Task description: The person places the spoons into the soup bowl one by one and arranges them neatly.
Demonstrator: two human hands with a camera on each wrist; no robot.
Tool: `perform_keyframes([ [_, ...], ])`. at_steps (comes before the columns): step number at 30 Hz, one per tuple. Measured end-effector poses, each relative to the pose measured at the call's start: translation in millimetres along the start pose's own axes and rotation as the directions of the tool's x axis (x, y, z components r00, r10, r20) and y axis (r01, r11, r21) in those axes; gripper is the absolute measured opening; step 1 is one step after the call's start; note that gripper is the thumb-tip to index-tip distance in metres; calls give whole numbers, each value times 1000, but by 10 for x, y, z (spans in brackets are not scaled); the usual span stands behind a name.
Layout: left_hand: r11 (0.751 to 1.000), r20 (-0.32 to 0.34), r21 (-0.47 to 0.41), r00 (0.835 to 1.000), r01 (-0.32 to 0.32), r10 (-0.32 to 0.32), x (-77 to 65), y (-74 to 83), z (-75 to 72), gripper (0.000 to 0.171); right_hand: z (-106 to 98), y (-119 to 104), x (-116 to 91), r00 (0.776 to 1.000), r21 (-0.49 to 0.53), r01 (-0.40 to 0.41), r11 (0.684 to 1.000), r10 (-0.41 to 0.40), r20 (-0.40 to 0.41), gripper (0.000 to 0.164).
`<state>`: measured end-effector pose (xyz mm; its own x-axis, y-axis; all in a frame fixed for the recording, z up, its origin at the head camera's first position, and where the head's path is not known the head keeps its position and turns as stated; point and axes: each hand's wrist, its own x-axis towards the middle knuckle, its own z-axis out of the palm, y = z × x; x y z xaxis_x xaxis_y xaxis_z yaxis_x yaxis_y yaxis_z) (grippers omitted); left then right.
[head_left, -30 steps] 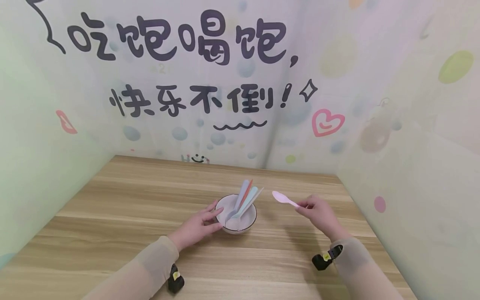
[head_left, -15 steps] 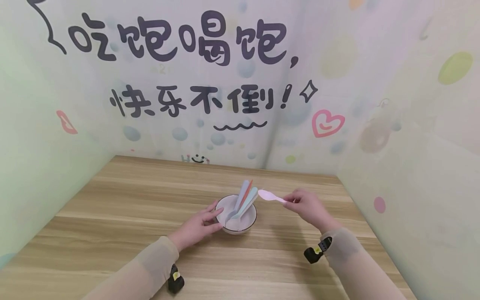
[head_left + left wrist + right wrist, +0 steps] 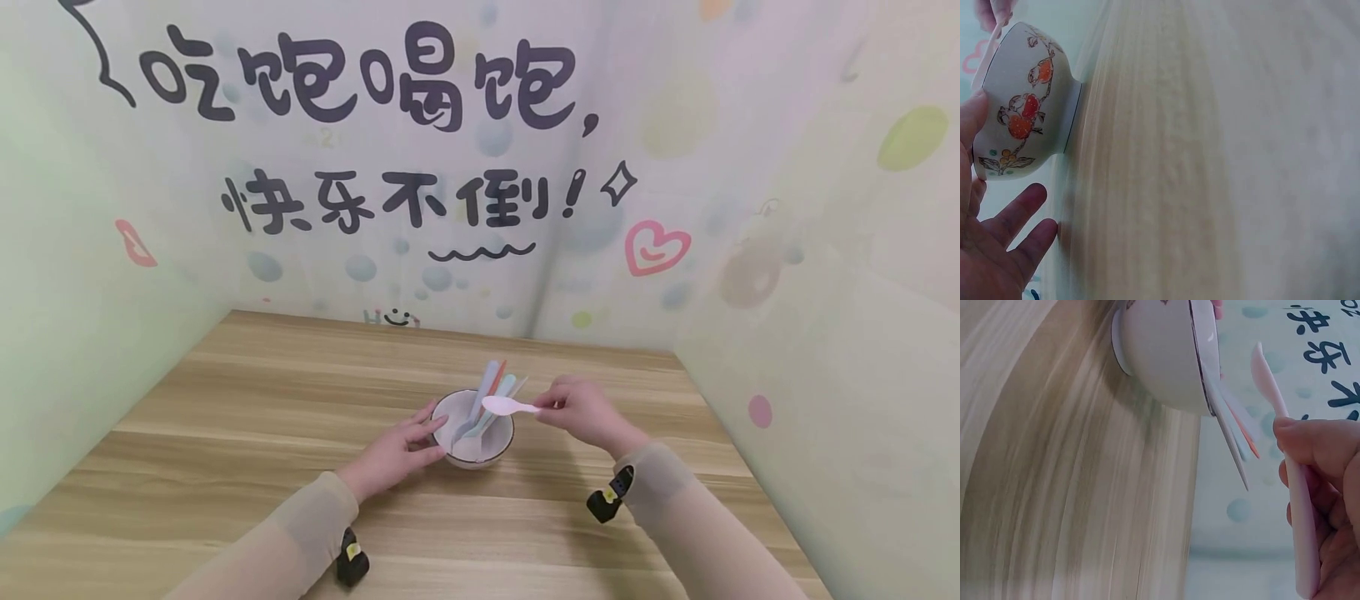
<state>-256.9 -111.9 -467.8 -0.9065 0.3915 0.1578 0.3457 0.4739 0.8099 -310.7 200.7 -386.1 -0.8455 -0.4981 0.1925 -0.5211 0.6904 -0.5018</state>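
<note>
A small white bowl point(image 3: 480, 464) with a dark rim stands upright on the table; fruit branches decorate its outside point(image 3: 1025, 112). My left hand point(image 3: 393, 458) rests on the bowl's left rim with thumb and fingers spread, two fingers point(image 3: 1022, 209) extended clear of it. Leaning in the bowl are a lavender spoon point(image 3: 483, 392), an orange-red handle point(image 3: 498, 377), a light teal utensil point(image 3: 507, 385) and a thin pale handle. My right hand point(image 3: 585, 412) pinches a pale pink spoon point(image 3: 1302, 519) by its handle, the spoon's head over the bowl's right side. The utensils' lower ends are partly hidden.
The wood-grain table point(image 3: 255, 400) meets a printed back wall point(image 3: 315, 275) with large dark lettering. Side walls point(image 3: 825, 350) stand left and right. A small black wrist camera point(image 3: 603, 504) is strapped on each sleeve.
My right hand has moved left with the pink spoon, from right of the bowl to over its right side. The left hand and bowl stay in place.
</note>
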Motion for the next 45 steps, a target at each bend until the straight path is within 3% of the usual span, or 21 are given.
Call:
perform_keyframes([
  [6,1000,-1,-3,1000,-6,6,-1,-9,7,55,77,-40,52,994,-71,100,993,-96,51,6],
  [13,1000,-2,3,1000,-5,5,-2,-16,7,56,146,-82,122,968,-174,244,954,-229,101,7],
  [26,1000,-5,10,1000,-15,15,12,-49,11,57,207,-222,187,932,-324,358,876,-312,186,5],
  [34,1000,-5,9,1000,-13,13,10,-36,5,57,248,-229,216,920,-361,389,847,-334,208,5],
  [45,1000,-13,12,1000,-15,15,12,-37,16,57,297,-254,247,931,-386,351,853,-276,237,5],
])
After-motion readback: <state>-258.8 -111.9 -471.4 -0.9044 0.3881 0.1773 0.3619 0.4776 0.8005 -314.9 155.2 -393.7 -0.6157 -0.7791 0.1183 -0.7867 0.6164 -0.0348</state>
